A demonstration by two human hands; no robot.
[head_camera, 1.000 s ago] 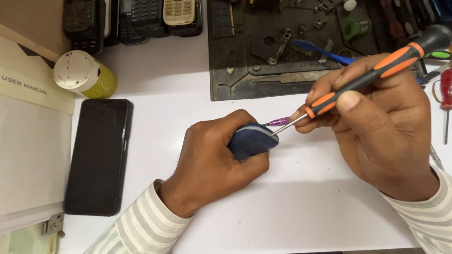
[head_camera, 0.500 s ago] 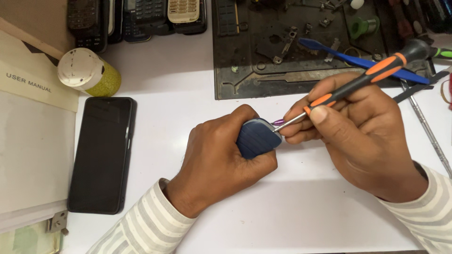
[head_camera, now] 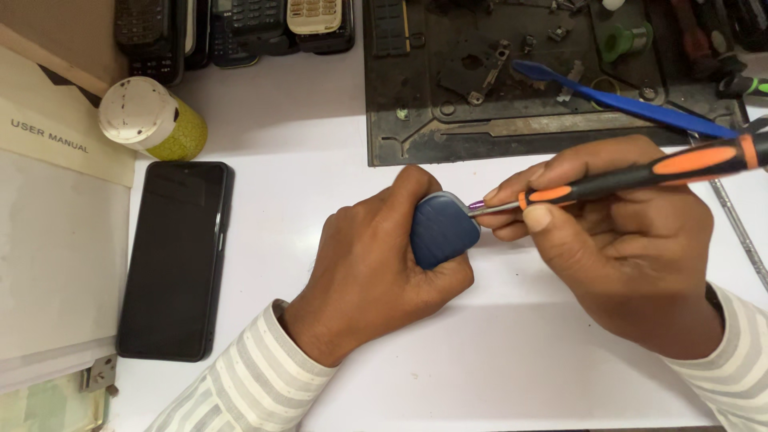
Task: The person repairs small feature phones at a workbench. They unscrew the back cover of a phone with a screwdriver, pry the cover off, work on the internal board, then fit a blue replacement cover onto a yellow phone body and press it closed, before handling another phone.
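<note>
While gripped in the left hand (head_camera: 376,272) on the white table (head_camera: 496,368), small dark-blue rounded casing (head_camera: 442,229) met by orange-and-black screwdriver (head_camera: 632,174), pinched in the right hand (head_camera: 632,256). Judged mid-job: casing unopened, nothing taken out.

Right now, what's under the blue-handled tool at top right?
The blue-handled tool lies across the dark work mat, above small metal parts. Its far end runs behind the right hand and orange-black screwdriver, hidden.

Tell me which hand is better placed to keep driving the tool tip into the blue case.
Right. The right hand holds the orange-and-black screwdriver, tip at the small dark blue case; the left hand is wrapped around that case.
</note>
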